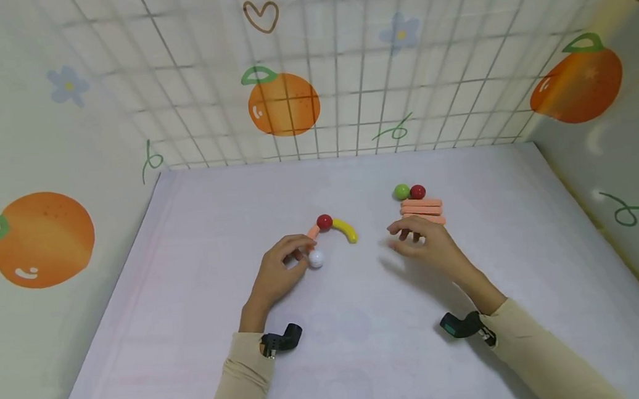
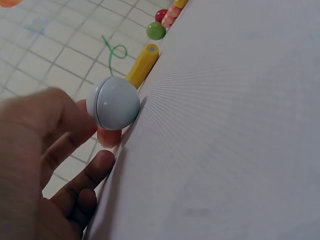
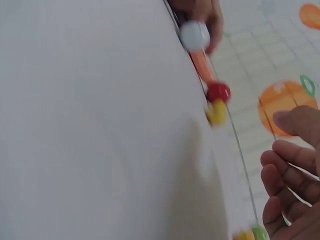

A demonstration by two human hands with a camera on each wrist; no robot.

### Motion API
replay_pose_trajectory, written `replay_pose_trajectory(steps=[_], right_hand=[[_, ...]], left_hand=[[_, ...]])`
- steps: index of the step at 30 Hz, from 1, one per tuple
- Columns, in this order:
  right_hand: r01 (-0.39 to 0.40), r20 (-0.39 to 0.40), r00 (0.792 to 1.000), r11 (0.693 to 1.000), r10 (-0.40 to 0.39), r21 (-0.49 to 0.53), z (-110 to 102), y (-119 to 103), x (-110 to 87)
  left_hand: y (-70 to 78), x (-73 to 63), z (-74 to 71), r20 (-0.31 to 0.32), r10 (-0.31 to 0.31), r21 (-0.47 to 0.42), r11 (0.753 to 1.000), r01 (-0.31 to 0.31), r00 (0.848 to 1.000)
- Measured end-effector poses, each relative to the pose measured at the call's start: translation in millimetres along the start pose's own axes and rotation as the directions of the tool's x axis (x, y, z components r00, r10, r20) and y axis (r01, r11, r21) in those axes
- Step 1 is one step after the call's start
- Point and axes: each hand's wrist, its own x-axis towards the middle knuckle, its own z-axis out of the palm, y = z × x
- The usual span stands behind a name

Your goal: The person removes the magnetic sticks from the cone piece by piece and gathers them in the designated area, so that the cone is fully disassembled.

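Note:
A white ball [image 1: 316,259] rests on the table at the fingers of my left hand [image 1: 276,272]; thumb and forefinger pinch its near side in the left wrist view. An orange-pink stick [image 1: 313,231], partly hidden by those fingers, runs from the ball up to a red ball [image 1: 324,222]. A toy banana [image 1: 346,230] curves away to the right of it. My right hand [image 1: 425,241] hovers just in front of several orange-pink sticks [image 1: 421,207], its fingers loosely bent and holding nothing. That hand partly covers the sticks.
A green ball [image 1: 402,192] and another red ball [image 1: 417,191] touch behind the stick pile. At the top of the left wrist view, something yellow [image 2: 180,3] shows by the pile. A white grid [image 1: 346,99] with printed oranges closes the table's back edge.

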Motion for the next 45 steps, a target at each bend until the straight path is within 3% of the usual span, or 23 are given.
replay_pose_trajectory(steps=[7, 14, 17, 29, 37, 45], right_hand=[[0.022, 0.078, 0.997, 0.994, -0.031, 0.110, 37.3, -18.4, 11.0], [-0.093, 0.187, 0.980, 0.984, 0.064, 0.151, 88.9, -30.0, 9.0], [-0.074, 0.185, 0.982, 0.984, 0.043, 0.163, 101.2, -31.8, 15.1], [0.038, 0.128, 0.990, 0.990, -0.055, 0.137, 110.7, -40.6, 31.7], [0.065, 0.093, 0.993, 0.994, -0.073, 0.083, 115.9, -43.0, 35.5], [0.065, 0.157, 0.985, 0.994, -0.079, 0.093, 118.8, -41.7, 25.2]], left_hand=[[-1.2, 1.9, 0.4, -0.015, -0.017, 0.022, 1.000, 0.017, 1.000], [-2.3, -19.6, 0.6, -0.013, -0.028, 0.050, 0.998, 0.028, 1.000], [-1.5, -17.8, -1.2, -0.017, -0.005, 0.046, 0.999, 0.006, 1.000], [0.6, 1.0, 3.3, -0.027, 0.078, 0.027, 0.997, -0.077, 0.997], [5.0, 5.0, -0.3, -0.048, 0.066, 0.026, 0.998, -0.065, 0.997], [4.7, -2.0, 5.6, -0.048, 0.055, 0.050, 0.997, -0.053, 0.997]])
